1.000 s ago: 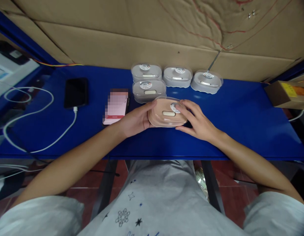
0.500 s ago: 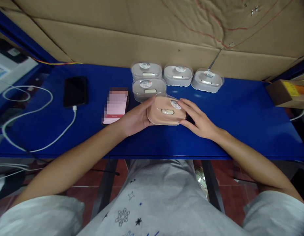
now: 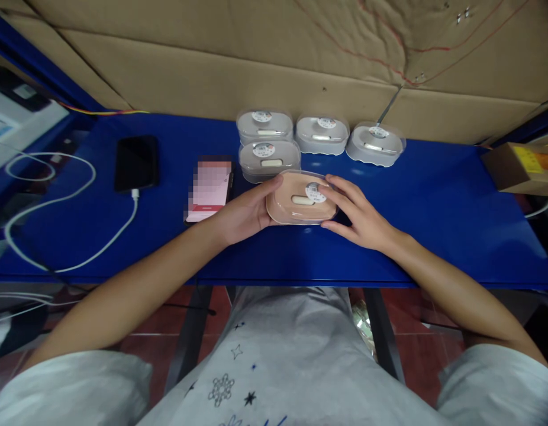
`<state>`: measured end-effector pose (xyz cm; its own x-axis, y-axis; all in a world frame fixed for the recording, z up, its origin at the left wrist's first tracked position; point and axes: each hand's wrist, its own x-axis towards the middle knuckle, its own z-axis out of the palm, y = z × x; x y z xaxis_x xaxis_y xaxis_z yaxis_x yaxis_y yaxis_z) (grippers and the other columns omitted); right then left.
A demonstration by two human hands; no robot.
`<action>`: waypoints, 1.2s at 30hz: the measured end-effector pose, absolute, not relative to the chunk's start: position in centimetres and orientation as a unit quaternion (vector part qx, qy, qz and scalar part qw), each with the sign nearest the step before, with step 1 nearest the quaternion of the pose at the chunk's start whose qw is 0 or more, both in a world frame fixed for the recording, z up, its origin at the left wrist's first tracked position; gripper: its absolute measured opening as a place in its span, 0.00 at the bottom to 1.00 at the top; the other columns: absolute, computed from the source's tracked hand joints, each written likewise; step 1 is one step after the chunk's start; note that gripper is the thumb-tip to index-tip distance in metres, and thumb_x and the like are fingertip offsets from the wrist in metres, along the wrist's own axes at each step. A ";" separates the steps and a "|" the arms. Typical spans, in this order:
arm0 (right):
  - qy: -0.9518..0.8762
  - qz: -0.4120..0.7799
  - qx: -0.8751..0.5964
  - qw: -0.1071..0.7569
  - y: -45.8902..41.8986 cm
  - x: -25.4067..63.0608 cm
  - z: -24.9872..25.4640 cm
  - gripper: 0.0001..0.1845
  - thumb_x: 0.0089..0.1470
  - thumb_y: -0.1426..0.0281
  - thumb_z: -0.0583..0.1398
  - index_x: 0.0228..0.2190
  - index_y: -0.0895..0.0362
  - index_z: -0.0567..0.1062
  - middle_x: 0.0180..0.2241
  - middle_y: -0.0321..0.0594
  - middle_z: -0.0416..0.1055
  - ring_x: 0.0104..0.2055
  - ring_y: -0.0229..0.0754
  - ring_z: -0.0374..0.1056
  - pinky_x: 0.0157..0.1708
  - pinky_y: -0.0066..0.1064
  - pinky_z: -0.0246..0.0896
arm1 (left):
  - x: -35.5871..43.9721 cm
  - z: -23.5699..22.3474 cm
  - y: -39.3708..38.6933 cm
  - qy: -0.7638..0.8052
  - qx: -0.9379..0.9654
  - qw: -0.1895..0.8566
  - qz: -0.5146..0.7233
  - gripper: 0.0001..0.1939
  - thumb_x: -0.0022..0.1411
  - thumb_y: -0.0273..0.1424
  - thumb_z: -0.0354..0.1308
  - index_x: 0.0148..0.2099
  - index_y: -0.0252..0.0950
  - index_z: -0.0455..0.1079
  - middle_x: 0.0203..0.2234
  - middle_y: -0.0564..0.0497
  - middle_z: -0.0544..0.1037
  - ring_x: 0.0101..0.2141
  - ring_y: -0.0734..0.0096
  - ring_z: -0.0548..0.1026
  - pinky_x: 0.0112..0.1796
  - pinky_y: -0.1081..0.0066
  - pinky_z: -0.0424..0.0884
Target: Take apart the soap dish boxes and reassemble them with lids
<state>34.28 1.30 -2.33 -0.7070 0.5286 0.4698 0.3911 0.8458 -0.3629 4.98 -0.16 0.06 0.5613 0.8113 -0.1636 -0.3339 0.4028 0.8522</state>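
Note:
A pink lidded box (image 3: 296, 210) with a round label and a clear cover rests on the blue table (image 3: 434, 213) in front of me. My left hand (image 3: 242, 216) grips its left end, thumb on top. My right hand (image 3: 360, 216) holds the right end, fingers curled over the lid near the label. Just behind the pink box stands a grey box (image 3: 268, 158) of the same shape. Three more grey boxes line the back: one (image 3: 264, 125), one (image 3: 322, 134) and one (image 3: 375, 143).
A black phone (image 3: 136, 163) with a white charging cable (image 3: 70, 228) lies at the left. A second phone with a pink screen (image 3: 209, 189) lies beside my left hand. Cardboard sheets (image 3: 256, 65) form the back wall. A brown carton (image 3: 518, 168) sits at the right edge.
The pink box has been turned slightly flatter between my hands, and my right fingers have shifted back over its label. The view has drifted a little.

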 end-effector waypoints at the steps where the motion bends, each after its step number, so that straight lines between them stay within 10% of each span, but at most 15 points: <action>1: -0.917 0.116 -0.252 0.288 1.3 34.3 -2.3 0.44 0.71 0.55 0.64 0.79 0.41 0.52 0.76 0.49 0.58 0.78 0.64 0.57 0.75 0.65 0.58 | 5.0 0.0 -0.2 0.297 0.407 0.782 0.366 0.24 0.79 0.48 0.56 0.65 0.41 0.79 0.65 0.46 0.80 0.67 0.47 0.75 0.65 0.53 0.75; 13: -0.921 0.098 -0.244 0.289 1.2 34.4 -2.1 0.52 0.65 0.51 0.69 0.78 0.42 0.50 0.73 0.53 0.59 0.76 0.68 0.58 0.73 0.67 0.61 | 4.6 -0.2 -0.3 0.379 0.391 0.735 0.405 0.25 0.61 0.37 0.72 0.60 0.40 0.80 0.55 0.46 0.86 0.55 0.52 0.83 0.47 0.67 0.82; 23: -0.911 0.138 -0.262 0.286 2.0 35.0 -2.1 0.44 0.64 0.53 0.69 0.74 0.46 0.61 0.69 0.53 0.63 0.73 0.63 0.64 0.71 0.62 0.65 | 4.9 -1.0 0.1 0.441 0.406 0.712 0.365 0.26 0.69 0.47 0.67 0.60 0.35 0.78 0.53 0.39 0.85 0.52 0.53 0.84 0.50 0.61 0.82; 30: -0.901 0.121 -0.338 0.244 3.8 38.4 -0.8 0.40 0.63 0.53 0.69 0.70 0.49 0.65 0.69 0.56 0.65 0.71 0.66 0.65 0.69 0.64 0.65 | 3.3 0.1 -0.3 0.510 0.719 0.252 0.399 0.20 0.72 0.45 0.64 0.60 0.42 0.77 0.62 0.41 0.75 0.54 0.50 0.80 0.54 0.50 0.81; 36: -0.862 0.024 -0.460 0.212 5.0 40.7 -1.3 0.41 0.67 0.49 0.63 0.72 0.53 0.64 0.72 0.61 0.64 0.73 0.73 0.61 0.67 0.72 0.61 | 0.9 -0.2 1.5 0.533 0.777 0.057 0.330 0.29 0.71 0.38 0.64 0.71 0.49 0.67 0.76 0.43 0.62 0.75 0.35 0.58 0.73 0.33 0.53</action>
<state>40.73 5.04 -1.27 -0.4871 0.8034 0.3426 0.7831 0.5754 -0.2359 0.94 1.45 -0.24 0.2140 0.8662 0.4515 0.7908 -0.4249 0.4405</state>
